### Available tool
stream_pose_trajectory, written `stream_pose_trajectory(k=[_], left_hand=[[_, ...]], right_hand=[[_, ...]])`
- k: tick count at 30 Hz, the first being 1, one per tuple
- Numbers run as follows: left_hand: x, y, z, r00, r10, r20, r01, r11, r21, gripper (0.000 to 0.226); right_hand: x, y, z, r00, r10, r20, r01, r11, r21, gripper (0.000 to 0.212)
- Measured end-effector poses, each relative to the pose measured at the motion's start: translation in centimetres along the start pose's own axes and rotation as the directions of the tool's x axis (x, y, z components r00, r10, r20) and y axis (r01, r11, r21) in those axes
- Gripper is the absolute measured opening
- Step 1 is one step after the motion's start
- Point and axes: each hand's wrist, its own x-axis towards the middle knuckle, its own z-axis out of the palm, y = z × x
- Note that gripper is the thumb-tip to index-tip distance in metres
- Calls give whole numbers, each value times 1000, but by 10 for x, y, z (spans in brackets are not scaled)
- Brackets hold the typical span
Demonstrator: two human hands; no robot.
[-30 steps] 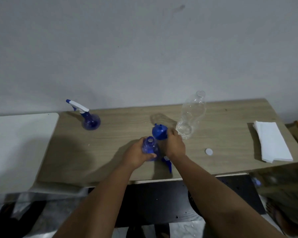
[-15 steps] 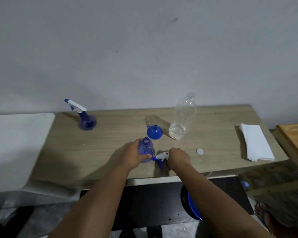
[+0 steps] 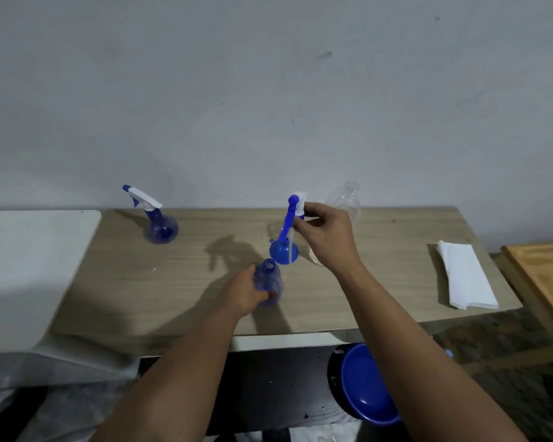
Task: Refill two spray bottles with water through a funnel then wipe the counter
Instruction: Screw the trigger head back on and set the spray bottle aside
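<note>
My left hand [image 3: 245, 293] grips an open blue spray bottle [image 3: 269, 283] standing on the wooden counter [image 3: 380, 282]. My right hand [image 3: 324, 236] holds the bottle's blue and white spray head [image 3: 295, 208] raised above the counter, its dip tube hanging down in front of the blue funnel [image 3: 280, 254]. A second blue spray bottle [image 3: 158, 224] with its head on stands at the back left. A clear plastic water bottle [image 3: 347, 202] stands behind my right hand, mostly hidden. A folded white cloth [image 3: 465, 275] lies at the right end.
A white surface [image 3: 29, 266] adjoins the counter on the left. A wooden board [image 3: 543, 279] lies past the right end. A blue basin [image 3: 364, 384] sits on the floor under the counter. The wall rises right behind the counter.
My right hand has picked the spray head up off the counter and lifted it above the funnel. My left hand still holds the open bottle.
</note>
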Motion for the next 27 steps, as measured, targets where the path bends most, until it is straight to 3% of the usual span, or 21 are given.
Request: stream_pose_trajectory(k=[4, 8, 15, 18, 22, 27], left_hand=[[1, 3, 0, 1000, -27, -4, 27, 997, 73, 59], [2, 4, 0, 999, -40, 13, 39, 997, 65, 65], [0, 9, -2, 996, -68, 56, 69, 997, -22, 46], [2, 3, -1, 999, -28, 40, 27, 999, 28, 55], [0, 7, 0, 999, -32, 41, 30, 999, 35, 64], [-6, 8, -3, 999, -22, 29, 21, 1000, 19, 47]], right_hand=[[-5, -15, 14, 999, -45, 1, 44, 995, 91, 24], [-9, -6, 24, 1000, -23, 3, 23, 997, 69, 21], [-5, -12, 27, 996, -40, -77, 46, 996, 78, 24], [1, -17, 25, 994, -65, -84, 72, 994, 78, 26], [-2, 5, 32, 1000, -26, -9, 26, 997, 71, 19], [-8, 69, 43, 985, 51, 163, -45, 998, -37, 17]])
